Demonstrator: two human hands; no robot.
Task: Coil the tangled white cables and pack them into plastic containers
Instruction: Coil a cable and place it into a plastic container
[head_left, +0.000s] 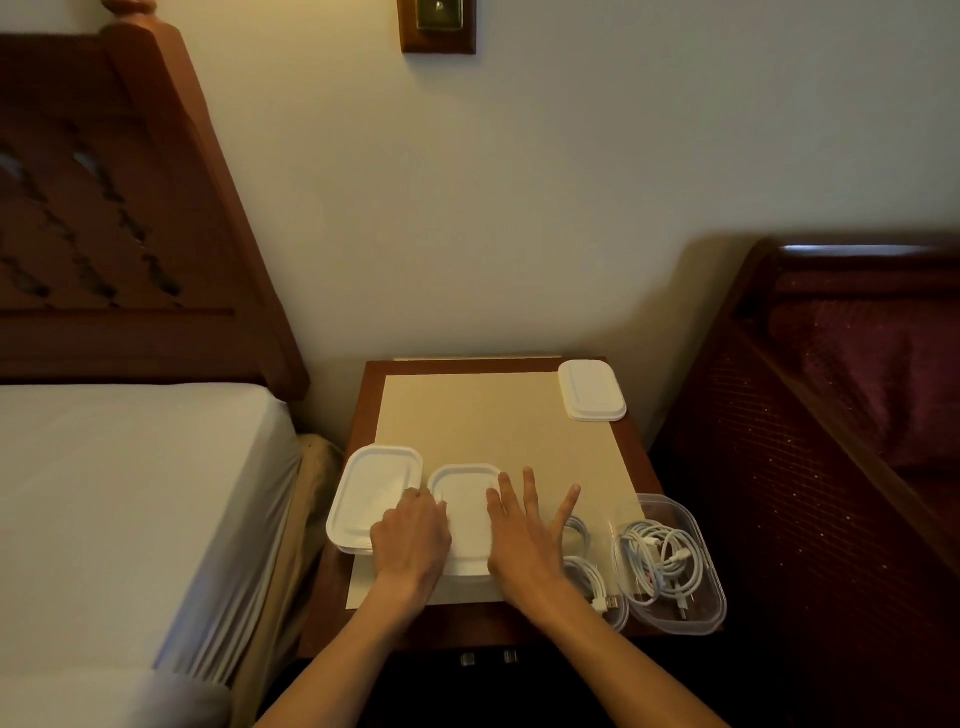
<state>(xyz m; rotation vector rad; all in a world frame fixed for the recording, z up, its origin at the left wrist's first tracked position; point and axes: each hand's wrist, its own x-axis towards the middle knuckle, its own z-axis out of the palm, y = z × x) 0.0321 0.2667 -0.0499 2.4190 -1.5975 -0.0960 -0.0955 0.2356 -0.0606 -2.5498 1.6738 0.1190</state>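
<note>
Two lidded white containers sit at the front left of the small table: one at the far left (371, 493), one in the middle (464, 499). My left hand (410, 540) rests on the middle container's left edge, fingers bent. Spread flat with straight fingers, my right hand (524, 535) presses on that lid's right side. To the right, an open clear container (670, 566) holds coiled white cables (657, 558). Another clear container with white cable (589, 577) is partly hidden behind my right hand. A stack of white lids (592, 389) lies at the back right corner.
A beige mat (493, 415) covers the wooden bedside table (363, 405). A bed with a white sheet (130, 493) and wooden headboard stands on the left. A dark red cushioned seat (831, 415) is close on the right. The wall is behind.
</note>
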